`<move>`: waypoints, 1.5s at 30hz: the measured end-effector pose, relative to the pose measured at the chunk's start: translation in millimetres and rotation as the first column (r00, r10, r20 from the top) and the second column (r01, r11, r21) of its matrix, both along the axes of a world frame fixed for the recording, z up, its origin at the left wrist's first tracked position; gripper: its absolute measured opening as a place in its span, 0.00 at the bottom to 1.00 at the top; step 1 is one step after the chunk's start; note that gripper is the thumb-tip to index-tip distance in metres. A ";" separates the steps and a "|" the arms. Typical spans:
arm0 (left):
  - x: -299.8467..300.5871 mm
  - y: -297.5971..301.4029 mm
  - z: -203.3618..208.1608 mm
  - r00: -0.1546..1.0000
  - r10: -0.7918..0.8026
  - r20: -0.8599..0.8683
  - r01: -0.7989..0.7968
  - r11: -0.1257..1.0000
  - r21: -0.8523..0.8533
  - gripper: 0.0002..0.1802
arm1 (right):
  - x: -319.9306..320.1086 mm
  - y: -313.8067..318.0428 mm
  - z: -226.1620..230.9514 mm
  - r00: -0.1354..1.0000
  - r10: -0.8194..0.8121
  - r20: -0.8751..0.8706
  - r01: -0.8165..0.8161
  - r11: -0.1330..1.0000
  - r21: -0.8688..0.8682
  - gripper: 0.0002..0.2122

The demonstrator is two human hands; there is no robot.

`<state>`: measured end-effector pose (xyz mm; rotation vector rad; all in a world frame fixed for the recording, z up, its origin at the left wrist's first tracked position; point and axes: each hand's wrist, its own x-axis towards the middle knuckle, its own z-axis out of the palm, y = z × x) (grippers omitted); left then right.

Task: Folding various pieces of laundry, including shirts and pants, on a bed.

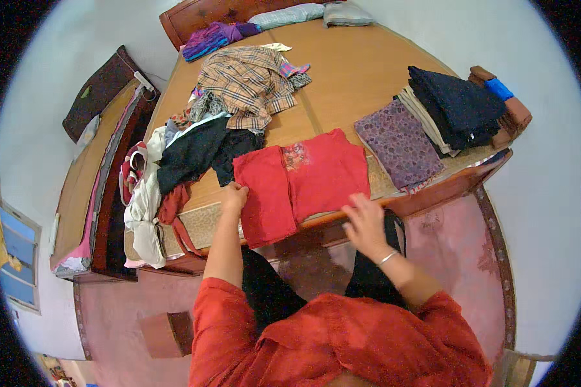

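A red garment (pixel 326 177) with a printed patch near its middle lies spread at the bed's near edge. Its left part is folded over, and the lower left corner hangs past the edge. My left hand (pixel 234 197) pinches the garment's left side. By the lower right corner is my right hand (pixel 366 224), fingers apart and slightly blurred, holding nothing. Just right of the garment sits a folded purple patterned cloth (pixel 400 143). Black clothing (pixel 193 155) lies close to my left hand, on the left.
A loose heap with a checked shirt (pixel 245 80) and white clothing (pixel 143 206) covers the bed's left side. Folded dark clothes (pixel 457 106) are stacked at the right. Pillows (pixel 287 16) lie by the headboard (pixel 206 16). A brown box (pixel 166 334) stands on the floor.
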<state>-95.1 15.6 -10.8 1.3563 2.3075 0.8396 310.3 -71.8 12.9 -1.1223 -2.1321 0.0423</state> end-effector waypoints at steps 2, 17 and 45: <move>7.1 2.3 -0.3 0.998 0.032 -0.047 -0.031 0.999 0.011 0.15 | -39.1 -8.6 5.3 0.964 0.264 0.023 -0.262 0.963 -0.060 0.18; -27.7 -27.7 -16.5 0.511 0.125 0.851 -0.152 0.987 -0.053 0.12 | -175.4 13.9 -28.7 0.820 0.516 0.247 -0.524 0.851 -0.040 0.14; 242.4 69.2 50.4 0.708 -0.532 -0.464 0.619 0.784 0.046 0.25 | 35.2 10.6 -8.7 0.327 -0.574 -0.751 -0.620 0.470 -0.628 0.26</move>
